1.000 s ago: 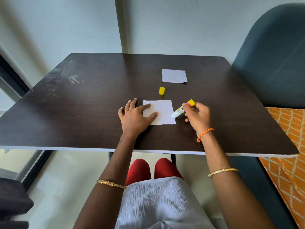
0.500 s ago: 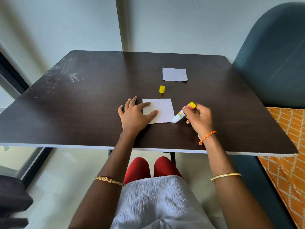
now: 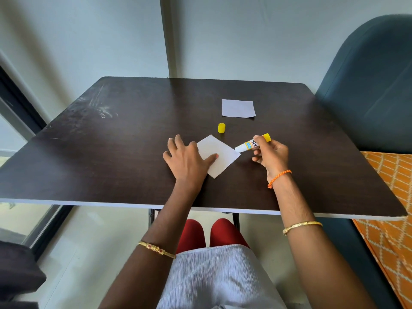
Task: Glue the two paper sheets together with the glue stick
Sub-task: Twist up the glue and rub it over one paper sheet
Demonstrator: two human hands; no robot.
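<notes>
Centre of frame: the near paper sheet (image 3: pixel 219 156), square to the tabletop (image 3: pixel 111 152) edge a moment before, had been turned corner-on under the flat, open left hand (image 3: pixel 187 159). The right hand (image 3: pixel 270 156) pinched the uncapped glue stick (image 3: pixel 250 144), tip at the sheet's right corner, suggesting further gluing. The second sheet (image 3: pixel 238 108) and cap (image 3: pixel 221 127) lay above.
</notes>
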